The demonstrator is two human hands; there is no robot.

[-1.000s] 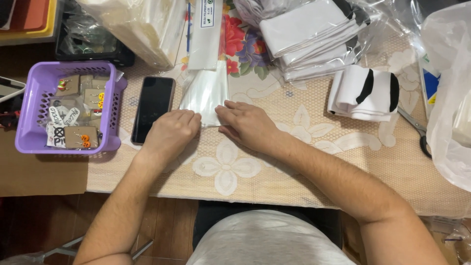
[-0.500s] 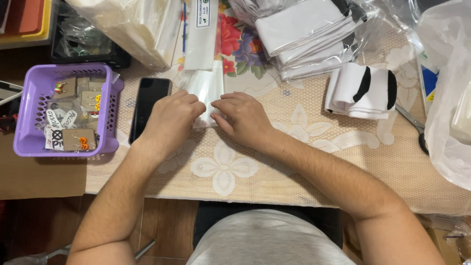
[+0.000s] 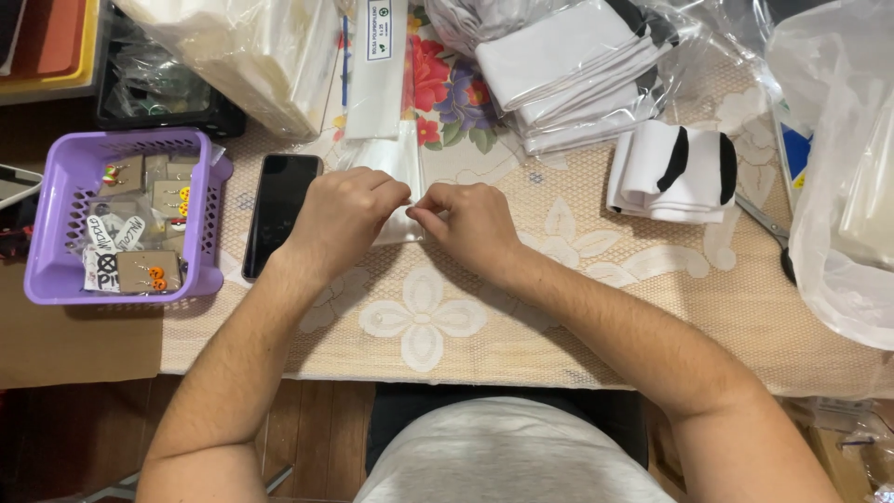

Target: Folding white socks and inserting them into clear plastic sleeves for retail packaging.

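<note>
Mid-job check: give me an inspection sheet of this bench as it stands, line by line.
Surface: table under a beige lace cloth with flower patterns.
Job's things: small clear plastic bag, pinched at its near edge.
Clutter: purple basket of carded earrings; black phone; folded black-and-white cloth; bagged white garments; large plastic bags.
Grippers: left hand and right hand, both gripping the bag.
Cables: nothing seen.
Surroundings: wooden floor below.
</note>
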